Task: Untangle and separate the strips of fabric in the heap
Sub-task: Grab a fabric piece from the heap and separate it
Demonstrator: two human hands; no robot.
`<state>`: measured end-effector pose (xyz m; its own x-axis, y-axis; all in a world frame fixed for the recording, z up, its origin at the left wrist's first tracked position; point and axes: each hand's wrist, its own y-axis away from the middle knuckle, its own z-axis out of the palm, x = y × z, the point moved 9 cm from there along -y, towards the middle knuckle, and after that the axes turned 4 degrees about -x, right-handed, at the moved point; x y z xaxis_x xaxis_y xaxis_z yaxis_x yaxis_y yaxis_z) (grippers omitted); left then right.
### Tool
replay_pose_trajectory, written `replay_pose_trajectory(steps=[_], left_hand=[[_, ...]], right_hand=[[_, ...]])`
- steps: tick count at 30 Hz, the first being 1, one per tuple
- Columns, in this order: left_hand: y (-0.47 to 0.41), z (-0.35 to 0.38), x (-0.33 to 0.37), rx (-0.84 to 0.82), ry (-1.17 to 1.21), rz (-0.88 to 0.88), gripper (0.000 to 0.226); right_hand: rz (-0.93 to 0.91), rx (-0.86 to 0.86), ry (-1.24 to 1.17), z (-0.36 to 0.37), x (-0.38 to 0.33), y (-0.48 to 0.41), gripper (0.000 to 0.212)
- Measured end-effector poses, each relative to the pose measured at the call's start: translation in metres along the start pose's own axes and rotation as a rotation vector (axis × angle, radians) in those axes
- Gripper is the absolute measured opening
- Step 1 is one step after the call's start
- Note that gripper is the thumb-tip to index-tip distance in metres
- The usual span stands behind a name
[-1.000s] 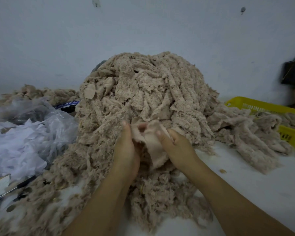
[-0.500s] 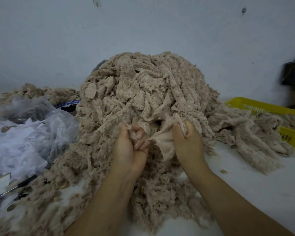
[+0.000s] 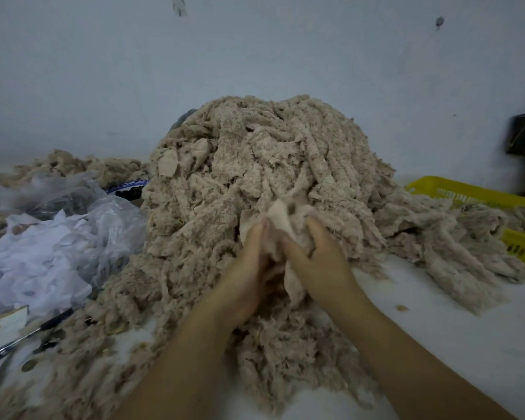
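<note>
Fabric strips in a tall beige heap are lying at the middle of the white surface, piling up against the pale wall at twelve o'clock and spilling toward the near edge at six o'clock. At the front of the heap, the left grip and right grip are meeting almost side by side, each closing its curled fingers on one smooth beige strip that is bunching up between and above them. The lower end of that strip is hanging between the two palms, and motion blur is hiding exactly how the fingertips are lying. A fuzzy tail of the heap is trailing toward three o'clock, draping into a yellow basket. At nine o'clock a clear plastic bag is holding white scraps, with a smaller beige pile lying behind it at ten o'clock. A black pen is lying at eight o'clock.
</note>
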<state>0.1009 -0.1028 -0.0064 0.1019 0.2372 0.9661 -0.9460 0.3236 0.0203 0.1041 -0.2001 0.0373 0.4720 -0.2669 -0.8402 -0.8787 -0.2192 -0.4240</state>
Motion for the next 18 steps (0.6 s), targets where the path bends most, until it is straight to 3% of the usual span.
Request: replay_pose_trajectory(steps=[2, 5, 9, 12, 14, 17, 18], left_hand=[[0.005, -0.004, 0.001, -0.004, 0.144, -0.05, 0.074], [0.009, -0.012, 0.002, 0.096, 0.216, -0.089, 0.05], [0.008, -0.024, 0.015, 0.23, 0.304, 0.079, 0.036], [0.012, -0.031, 0.026, 0.277, 0.378, 0.181, 0.034], [0.015, -0.037, 0.029, 0.352, 0.17, 0.214, 0.012], [0.021, -0.024, 0.042, 0.382, -0.354, 0.343, 0.02], [0.021, -0.013, 0.046, 0.326, -0.509, 0.396, 0.023]], right_hand=[[-0.085, -0.19, 0.093, 0.021, -0.009, 0.008, 0.005], [-0.108, -0.385, 0.229, 0.045, -0.005, 0.017, 0.012], [-0.042, -0.406, 0.226, 0.041, 0.014, 0.013, 0.025], [0.097, -0.367, 0.052, 0.03, 0.031, 0.009, 0.044], [0.186, -0.316, -0.184, 0.025, 0.038, 0.007, 0.056], [0.266, -0.197, -0.358, 0.019, 0.041, 0.002, 0.073], [0.286, -0.154, -0.389, 0.016, 0.042, 0.001, 0.068]])
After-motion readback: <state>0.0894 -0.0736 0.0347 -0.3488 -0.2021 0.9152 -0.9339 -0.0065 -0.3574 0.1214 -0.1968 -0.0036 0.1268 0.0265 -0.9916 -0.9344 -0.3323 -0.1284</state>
